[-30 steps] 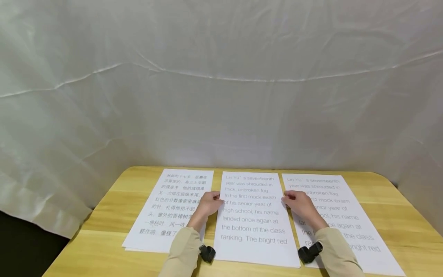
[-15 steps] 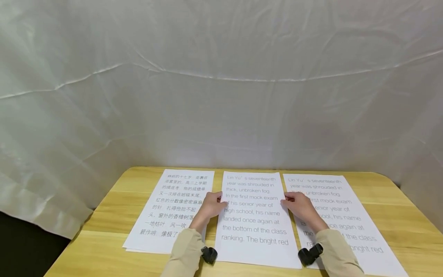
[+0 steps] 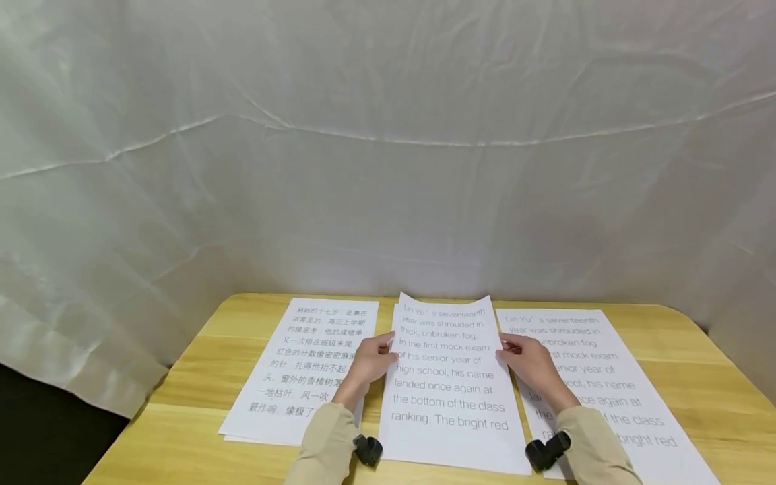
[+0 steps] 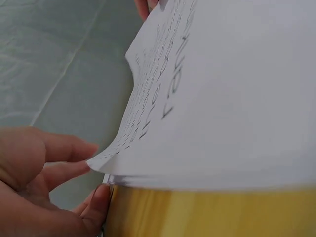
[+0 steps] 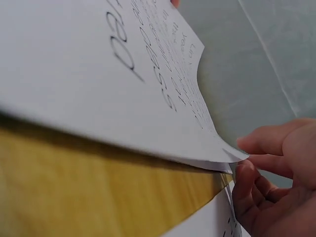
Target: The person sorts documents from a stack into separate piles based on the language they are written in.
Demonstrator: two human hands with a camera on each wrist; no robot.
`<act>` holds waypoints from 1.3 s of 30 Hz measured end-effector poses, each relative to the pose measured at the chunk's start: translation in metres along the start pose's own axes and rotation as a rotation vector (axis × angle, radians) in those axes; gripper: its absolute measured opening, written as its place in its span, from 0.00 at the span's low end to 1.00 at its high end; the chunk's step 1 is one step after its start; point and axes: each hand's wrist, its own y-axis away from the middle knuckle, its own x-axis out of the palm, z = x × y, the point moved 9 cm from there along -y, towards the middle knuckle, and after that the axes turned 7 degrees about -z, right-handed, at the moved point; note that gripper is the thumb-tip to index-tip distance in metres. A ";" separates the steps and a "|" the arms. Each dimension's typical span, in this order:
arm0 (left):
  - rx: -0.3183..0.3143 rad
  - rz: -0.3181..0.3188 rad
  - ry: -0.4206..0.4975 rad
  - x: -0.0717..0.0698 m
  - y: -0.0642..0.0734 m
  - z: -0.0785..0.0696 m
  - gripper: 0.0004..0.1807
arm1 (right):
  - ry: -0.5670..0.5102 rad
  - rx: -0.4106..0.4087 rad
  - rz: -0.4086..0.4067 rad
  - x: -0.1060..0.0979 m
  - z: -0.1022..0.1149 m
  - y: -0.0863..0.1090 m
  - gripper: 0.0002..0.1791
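Left hand (image 3: 368, 360) and right hand (image 3: 530, 362) hold the middle sheet (image 3: 451, 397) (bowed, partly raised).

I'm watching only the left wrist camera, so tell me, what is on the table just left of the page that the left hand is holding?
Observer: A page printed in Chinese characters, partly hidden behind the left hand.
Operator: And to the right of the held English page?
Observer: Another printed English page, partly covered by the right hand and its sleeve.
Operator: I can't read the top line of the held English page. What does it say?
Observer: In the head view it reads "Lin Yu's seventeenth".
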 end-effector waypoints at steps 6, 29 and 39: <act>-0.008 -0.039 0.005 -0.001 -0.001 0.001 0.27 | -0.053 0.020 0.008 0.001 0.003 0.002 0.26; 0.005 -0.041 0.113 -0.009 -0.003 0.002 0.33 | -0.293 0.193 0.109 0.006 -0.011 0.006 0.31; -0.116 0.027 0.332 -0.012 -0.007 0.019 0.36 | -0.430 0.269 0.129 0.006 -0.014 0.006 0.32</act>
